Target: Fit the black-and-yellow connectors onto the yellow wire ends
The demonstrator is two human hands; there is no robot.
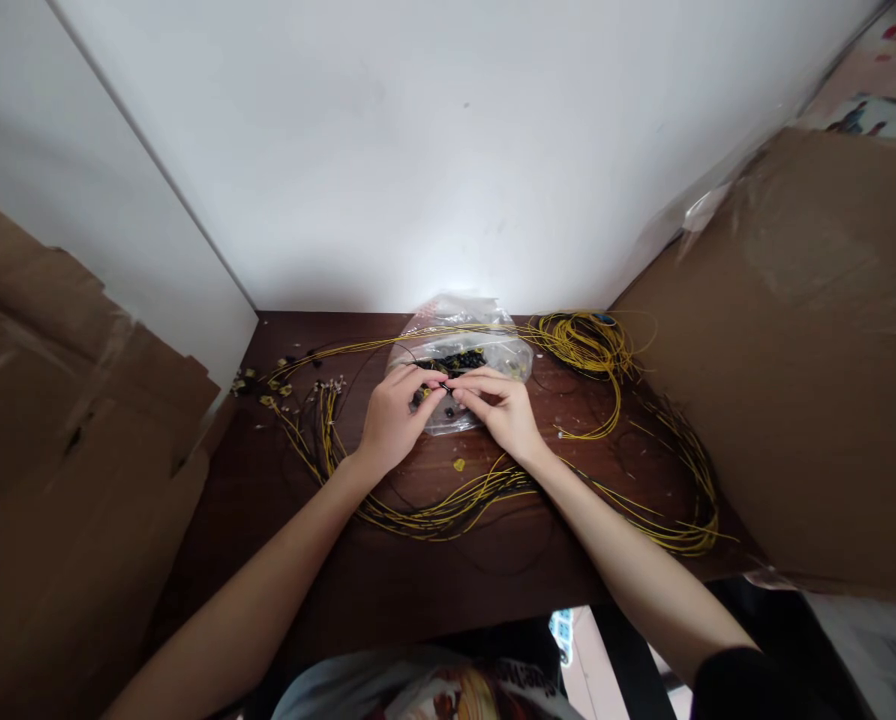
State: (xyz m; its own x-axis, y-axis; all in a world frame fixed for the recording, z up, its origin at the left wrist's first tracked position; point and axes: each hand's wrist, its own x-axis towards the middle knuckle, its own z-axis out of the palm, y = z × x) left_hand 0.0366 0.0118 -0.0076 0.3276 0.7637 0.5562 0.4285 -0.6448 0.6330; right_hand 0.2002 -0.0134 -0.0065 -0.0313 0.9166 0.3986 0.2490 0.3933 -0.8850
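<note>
My left hand and my right hand meet fingertip to fingertip, both pinched on a small dark piece. It is too small to tell its kind. Right behind and beneath the fingers lies a clear plastic bag, with a heap of small black parts on it and a few yellow bits among them. In front of the hands a bundle of yellow and black wires curves across the brown table, passing under my right forearm.
A coil of yellow wire lies at the back right. Wire ends with small yellow and metal pieces gather at the left. One loose yellow piece sits before the hands. Cardboard flanks the right, more cardboard the left, a white wall behind.
</note>
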